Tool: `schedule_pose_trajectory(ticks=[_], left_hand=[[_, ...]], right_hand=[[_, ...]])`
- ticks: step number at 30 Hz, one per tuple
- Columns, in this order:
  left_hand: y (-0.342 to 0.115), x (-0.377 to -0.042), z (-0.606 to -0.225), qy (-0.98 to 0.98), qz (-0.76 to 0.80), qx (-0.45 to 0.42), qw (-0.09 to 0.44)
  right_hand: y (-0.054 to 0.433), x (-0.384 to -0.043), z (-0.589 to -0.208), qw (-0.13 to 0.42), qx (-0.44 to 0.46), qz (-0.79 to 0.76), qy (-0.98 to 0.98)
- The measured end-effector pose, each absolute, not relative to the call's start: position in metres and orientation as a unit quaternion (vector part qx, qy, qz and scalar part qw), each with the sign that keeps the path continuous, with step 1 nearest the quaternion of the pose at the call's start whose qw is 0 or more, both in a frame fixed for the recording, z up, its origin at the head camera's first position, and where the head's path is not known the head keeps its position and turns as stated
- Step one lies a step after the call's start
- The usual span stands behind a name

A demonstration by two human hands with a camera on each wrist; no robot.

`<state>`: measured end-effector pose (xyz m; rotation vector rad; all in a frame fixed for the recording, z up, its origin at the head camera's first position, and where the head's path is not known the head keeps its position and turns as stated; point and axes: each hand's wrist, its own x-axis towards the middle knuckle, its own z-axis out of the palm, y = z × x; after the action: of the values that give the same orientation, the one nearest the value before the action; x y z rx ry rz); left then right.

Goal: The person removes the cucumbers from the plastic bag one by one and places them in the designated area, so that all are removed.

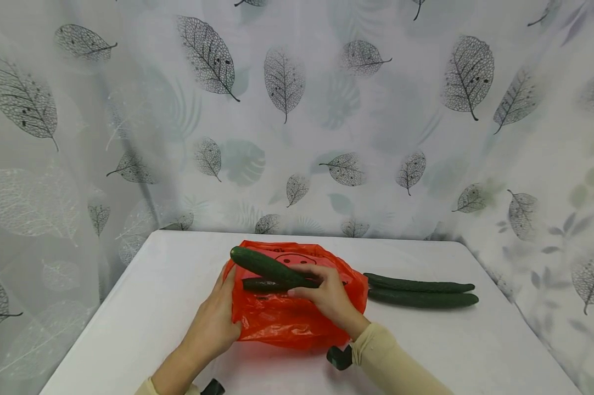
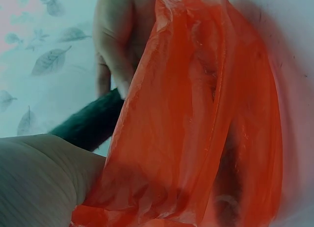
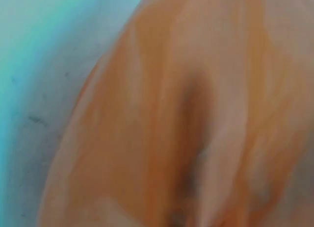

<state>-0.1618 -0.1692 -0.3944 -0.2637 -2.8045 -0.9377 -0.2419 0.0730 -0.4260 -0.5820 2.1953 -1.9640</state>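
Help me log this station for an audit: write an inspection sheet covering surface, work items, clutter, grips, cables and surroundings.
Surface: flat white tabletop.
Work items: crinkled red plastic bag, mouth open; long dark-green cucumber slanting across the mouth; another dark-green cucumber partly visible beneath it; two long dark-green cucumbers side by side at the bag's right.
Clutter: nothing seen.
Grips: left grip, a bare hand, holds the bag's left side; right grip, also bare, holds the slanting cucumber.
Cables: nothing seen.
Surroundings: pale leaf-printed curtain behind and beside the tabletop.
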Motion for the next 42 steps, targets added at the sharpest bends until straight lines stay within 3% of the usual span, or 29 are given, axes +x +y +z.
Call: schedule_pose_trajectory(ticks=[17, 27, 42], left_hand=[[-0.167, -0.162, -0.398, -0.941, -0.324, -0.072, 0.071], [-0.168, -0.163, -0.399, -0.942, -0.317, -0.079, 0.08], [-0.169, -0.166, -0.394, -0.94, -0.315, -0.095, 0.088]], right_hand=[[0.082, -0.231, -0.385, 0.127, -0.184, -0.732, 0.643], [0.094, -0.23, -0.349, 0.117, -0.174, -0.76, 0.615], [0.148, -0.231, -0.31, 0.055, -0.179, -0.754, 0.63]])
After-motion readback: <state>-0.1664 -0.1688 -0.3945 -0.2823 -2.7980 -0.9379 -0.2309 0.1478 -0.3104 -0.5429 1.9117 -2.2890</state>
